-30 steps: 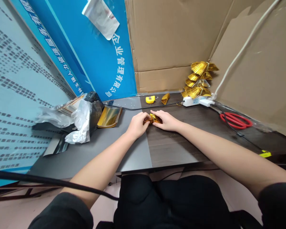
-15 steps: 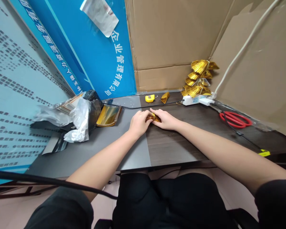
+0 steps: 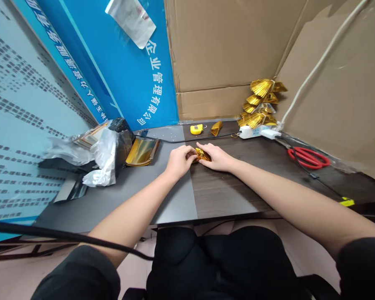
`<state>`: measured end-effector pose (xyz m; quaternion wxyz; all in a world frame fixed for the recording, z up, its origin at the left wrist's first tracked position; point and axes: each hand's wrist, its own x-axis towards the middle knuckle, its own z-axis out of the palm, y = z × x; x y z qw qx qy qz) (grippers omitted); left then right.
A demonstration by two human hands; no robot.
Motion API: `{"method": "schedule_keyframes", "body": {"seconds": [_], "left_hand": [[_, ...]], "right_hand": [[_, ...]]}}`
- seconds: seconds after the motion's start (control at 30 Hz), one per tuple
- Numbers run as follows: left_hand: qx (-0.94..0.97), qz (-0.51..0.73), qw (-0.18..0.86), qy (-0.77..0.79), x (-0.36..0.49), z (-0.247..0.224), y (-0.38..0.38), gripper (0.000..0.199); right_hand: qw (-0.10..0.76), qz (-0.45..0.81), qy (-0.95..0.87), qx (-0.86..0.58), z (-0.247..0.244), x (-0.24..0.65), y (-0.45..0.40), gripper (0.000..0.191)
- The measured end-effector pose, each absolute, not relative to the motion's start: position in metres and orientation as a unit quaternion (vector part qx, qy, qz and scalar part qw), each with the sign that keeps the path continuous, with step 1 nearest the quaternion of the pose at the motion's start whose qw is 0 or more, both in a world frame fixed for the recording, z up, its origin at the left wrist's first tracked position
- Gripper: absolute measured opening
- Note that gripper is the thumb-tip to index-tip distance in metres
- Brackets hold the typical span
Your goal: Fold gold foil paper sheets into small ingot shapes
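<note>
A small bundle of folded gold foil (image 3: 203, 154) lies between my two hands, above the seam where the grey and dark wood table surfaces meet. My right hand (image 3: 217, 157) is closed on its right side, thumb and fingers around it. My left hand (image 3: 180, 161) pinches at its left end, thumb and forefinger together. A thin pale band or tie seems to cross the bundle. To the left, a stack of flat gold sheets (image 3: 142, 151) rests on the grey surface.
Behind my hands are a yellow tape measure (image 3: 196, 129), a gold folded piece (image 3: 216, 128) and a black cable. Gold fans (image 3: 260, 103) stand by a white power strip (image 3: 250, 131). Red-handled scissors (image 3: 309, 157) lie right; crumpled plastic (image 3: 104, 156) lies left.
My left hand has shifted slightly left, and more of the gold bundle shows between the hands. My right hand has barely moved.
</note>
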<state>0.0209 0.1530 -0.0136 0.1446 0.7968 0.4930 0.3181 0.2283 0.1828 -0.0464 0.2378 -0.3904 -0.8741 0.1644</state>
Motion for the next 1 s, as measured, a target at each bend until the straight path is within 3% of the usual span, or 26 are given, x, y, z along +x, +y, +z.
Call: {"method": "schedule_keyframes", "body": {"seconds": [0.73, 0.9, 1.0], "left_hand": [[0.819, 0.316, 0.126, 0.462, 0.026, -0.022, 0.157, 0.006], [0.82, 0.321, 0.107, 0.462, 0.025, -0.017, 0.155, 0.004], [0.813, 0.341, 0.072, 0.467, 0.024, -0.009, 0.149, 0.014]], "right_hand": [[0.248, 0.187, -0.868, -0.387, -0.038, 0.223, 0.178, 0.062], [0.279, 0.222, -0.843, -0.403, -0.034, 0.222, 0.177, 0.06], [0.324, 0.252, -0.808, -0.423, -0.032, 0.222, 0.18, 0.058]]}}
